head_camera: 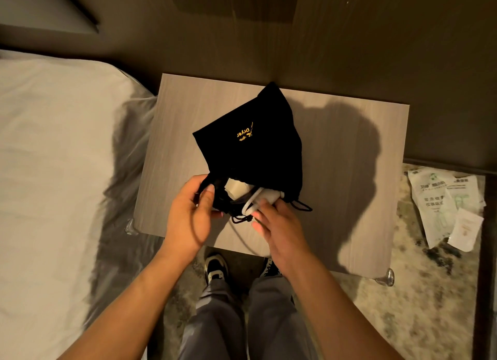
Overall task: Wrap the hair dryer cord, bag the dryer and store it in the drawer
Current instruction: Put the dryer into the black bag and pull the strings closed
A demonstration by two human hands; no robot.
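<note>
bag (250, 144) mid-frame on the tabletop (349, 198), mouth facing you, long axis running away | dryer (242, 191) half in, cord (251, 202) spilling | left hand (185, 214) pinching the rim | right hand (279, 225) loosely spread, nearer, nudging cord

Black drawstring bag (250, 144) lying on the nightstand (349, 198), mouth toward its near edge. White dryer (242, 188) and cord (251, 202) protruding from the mouth.

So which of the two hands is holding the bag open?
The left hand: it pinches the rim of the black bag, while the right hand pushes the white dryer in.
</note>
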